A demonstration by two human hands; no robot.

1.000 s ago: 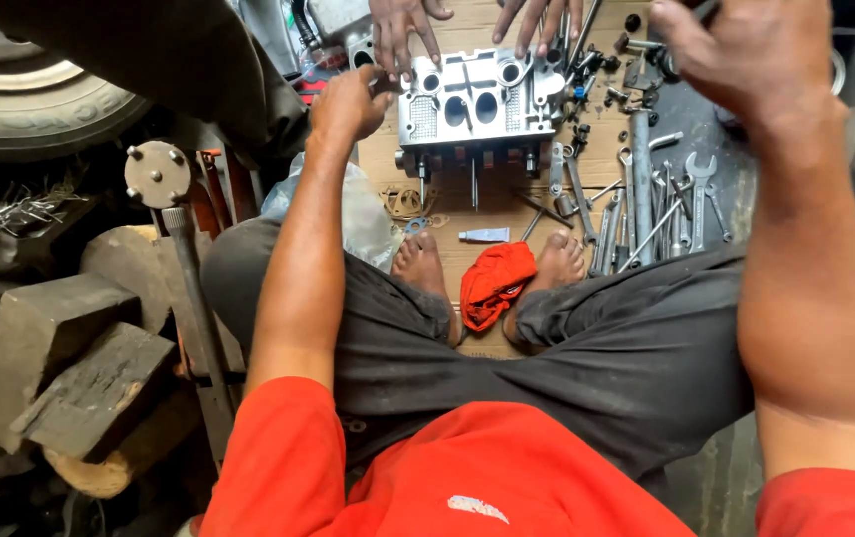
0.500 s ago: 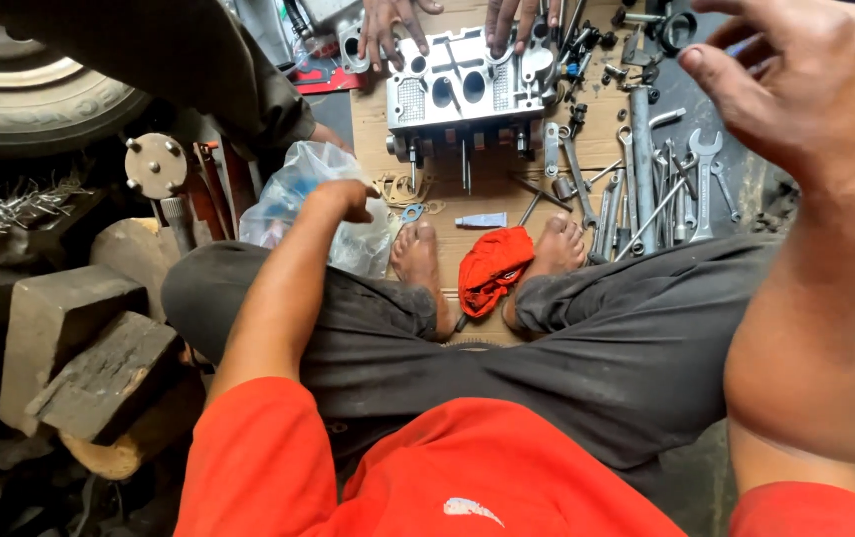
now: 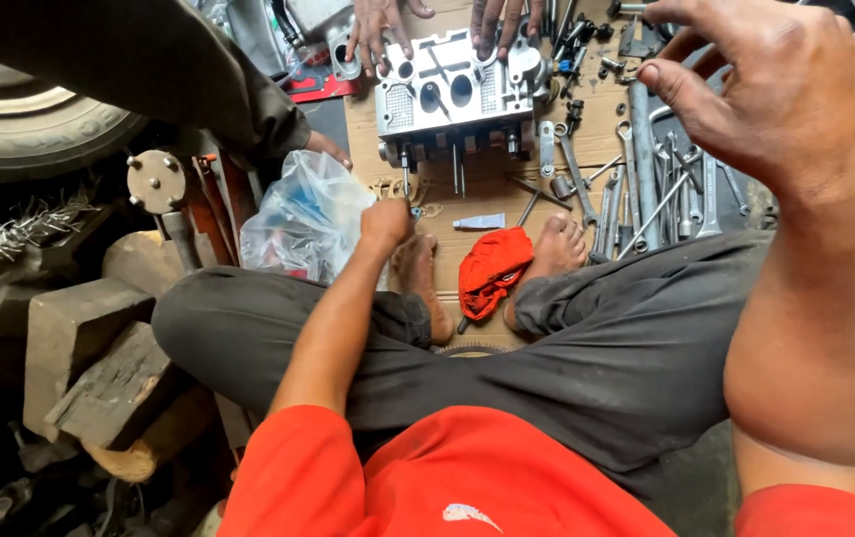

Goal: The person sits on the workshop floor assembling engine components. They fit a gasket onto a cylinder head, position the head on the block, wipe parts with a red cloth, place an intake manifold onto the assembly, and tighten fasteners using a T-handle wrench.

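Two hands: left hand (image 3: 387, 221) beside cylinder head (image 3: 452, 94).

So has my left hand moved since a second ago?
Yes. The left hand has drawn back from the cylinder head toward the person's bare foot, beside the clear plastic bag.

1 cyl. head (image 3: 455, 91), 1 red rag (image 3: 492, 270), 1 plastic bag (image 3: 303, 217), 1 tyre (image 3: 34, 119), 4 hands
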